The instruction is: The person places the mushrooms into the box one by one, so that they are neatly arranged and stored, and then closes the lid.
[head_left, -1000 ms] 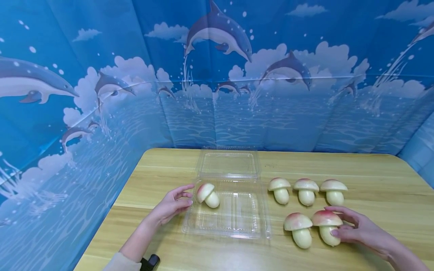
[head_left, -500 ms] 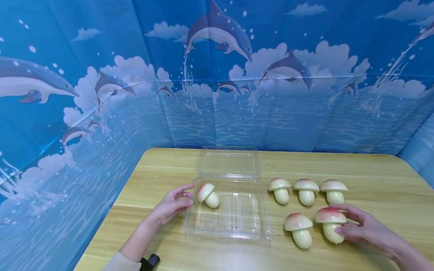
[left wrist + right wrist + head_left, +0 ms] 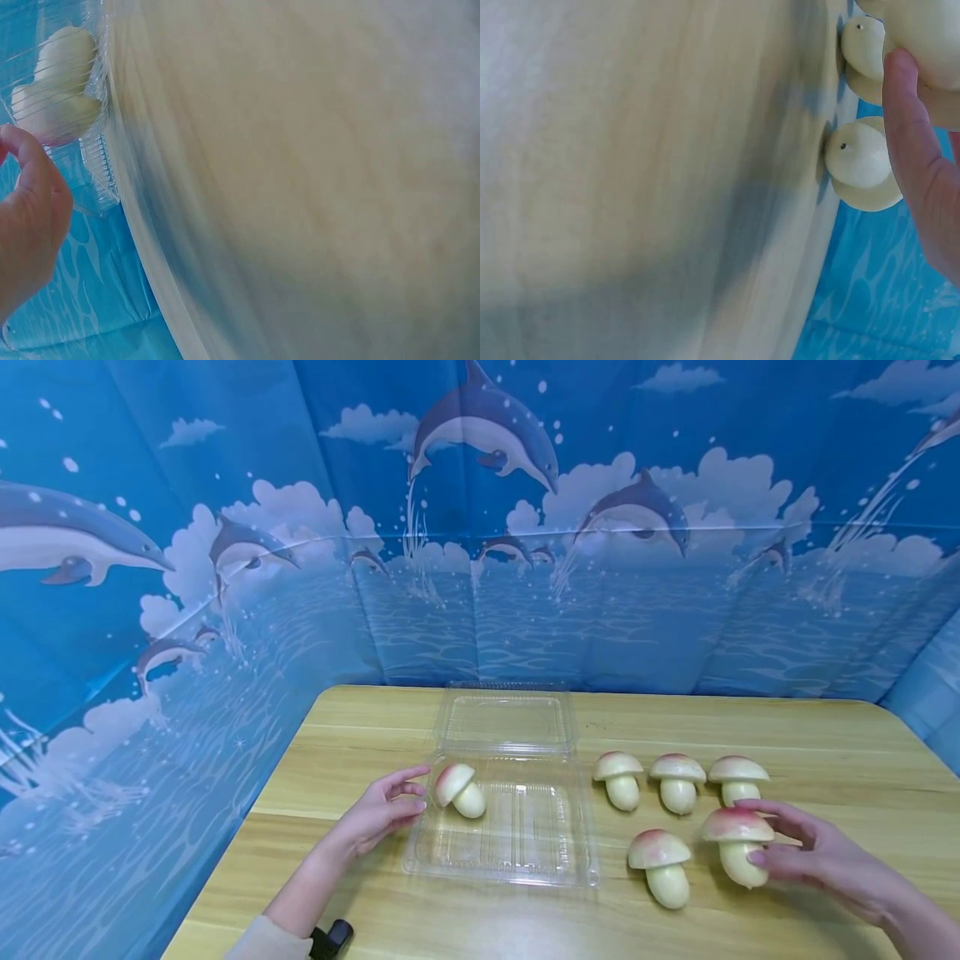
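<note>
My right hand [image 3: 821,858] pinches a toy mushroom [image 3: 738,839] with a pink-tinged cap and pale stem, thumb against the stem and fingers behind the cap. In the right wrist view, the thumb [image 3: 905,97] presses on the pale held mushroom [image 3: 930,37]. On the left, my left hand [image 3: 382,814] has its fingertips at the left rim of a clear plastic clamshell box [image 3: 517,843], its lid [image 3: 506,725] laid back. Inside that box, at the left, one mushroom [image 3: 461,792] lies tilted. The left wrist view shows the hand [image 3: 34,214] close beside this mushroom [image 3: 64,82].
Three mushrooms form a back row: left [image 3: 618,781], middle [image 3: 677,783] and right [image 3: 738,777]. Another mushroom [image 3: 662,867] lies in front, left of the held one. A dolphin-print curtain [image 3: 525,610] surrounds the wooden table [image 3: 360,735].
My right hand has lifted the front-right mushroom and moved it slightly right and away from its neighbour, toward the back row. My left hand and the box have stayed put.
</note>
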`<state>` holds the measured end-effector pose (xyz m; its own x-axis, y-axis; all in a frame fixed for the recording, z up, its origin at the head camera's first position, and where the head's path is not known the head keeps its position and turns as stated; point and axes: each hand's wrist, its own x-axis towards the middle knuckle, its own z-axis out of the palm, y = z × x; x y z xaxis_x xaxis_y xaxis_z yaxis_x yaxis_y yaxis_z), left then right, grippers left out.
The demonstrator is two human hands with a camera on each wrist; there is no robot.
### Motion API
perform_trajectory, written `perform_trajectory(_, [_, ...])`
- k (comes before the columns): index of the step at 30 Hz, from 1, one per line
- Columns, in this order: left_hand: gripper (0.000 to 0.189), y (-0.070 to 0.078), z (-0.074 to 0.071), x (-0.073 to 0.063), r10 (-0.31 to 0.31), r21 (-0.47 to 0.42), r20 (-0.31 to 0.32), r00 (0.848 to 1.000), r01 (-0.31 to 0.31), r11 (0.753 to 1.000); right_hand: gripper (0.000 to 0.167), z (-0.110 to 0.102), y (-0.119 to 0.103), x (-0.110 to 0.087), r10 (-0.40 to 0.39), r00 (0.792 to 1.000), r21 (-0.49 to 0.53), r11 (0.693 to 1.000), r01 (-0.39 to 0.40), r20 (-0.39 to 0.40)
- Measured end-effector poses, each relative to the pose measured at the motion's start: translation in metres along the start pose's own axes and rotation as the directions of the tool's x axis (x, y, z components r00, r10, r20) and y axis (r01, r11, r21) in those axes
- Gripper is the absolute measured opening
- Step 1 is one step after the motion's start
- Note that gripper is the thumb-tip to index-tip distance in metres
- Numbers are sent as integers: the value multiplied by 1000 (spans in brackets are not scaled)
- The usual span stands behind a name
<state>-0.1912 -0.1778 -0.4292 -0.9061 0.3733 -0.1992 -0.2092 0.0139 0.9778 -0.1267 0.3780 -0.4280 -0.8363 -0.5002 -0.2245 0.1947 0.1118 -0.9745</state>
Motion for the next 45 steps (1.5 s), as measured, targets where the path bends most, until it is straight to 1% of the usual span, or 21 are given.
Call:
perform_trajectory(6, [63,1,-1,0,1,2,6,1000,-1,1000,51,-1,-7,1,35,999,-16,999,-36,-22])
perform_trajectory(12, [62,0,-1,2,0,12,-3,1000,0,1000,53,2,-15,2,6,1000,-35,999,-6,-2])
perform_trajectory(19, [60,-1,-1,1,-1,25,-15,1000,2,1000,53,10,-26,5,-5,1000,-86,996,4,-12])
perform_trajectory(21, [60,-1,-2,1,-1,24,-14,1000,2,1000,53,11,-29,7,-8,1000,-83,997,8,3])
perform_trajectory(25, [61,-1,-2,1,-5,24,-12,1000,5,1000,51,15,-36,10,18,1000,-76,997,-17,14])
perform_trajectory(28, [61,0,-2,0,-3,25,-8,1000,3,1000,51,21,-41,14,10,1000,-82,997,-8,14])
perform_trajectory(33, [61,0,-2,-2,-5,27,-8,1000,5,1000,51,34,-49,23,-56,998,-97,993,59,35])
perform_trajectory(35, [61,0,-2,-2,-7,28,-7,1000,7,1000,50,39,-52,26,-71,996,-86,993,75,53])
perform_trajectory(40, [62,0,-3,-4,-7,29,-3,1000,7,1000,52,52,-60,34,-113,992,-110,987,120,62])
perform_trajectory(43, [62,0,-3,-4,-6,26,-2,1000,6,1000,55,60,-64,41,-121,991,-128,983,128,58])
perform_trajectory(45, [61,-1,-3,-4,-5,25,-1,1000,5,1000,56,65,-68,45,-94,995,-134,986,99,40])
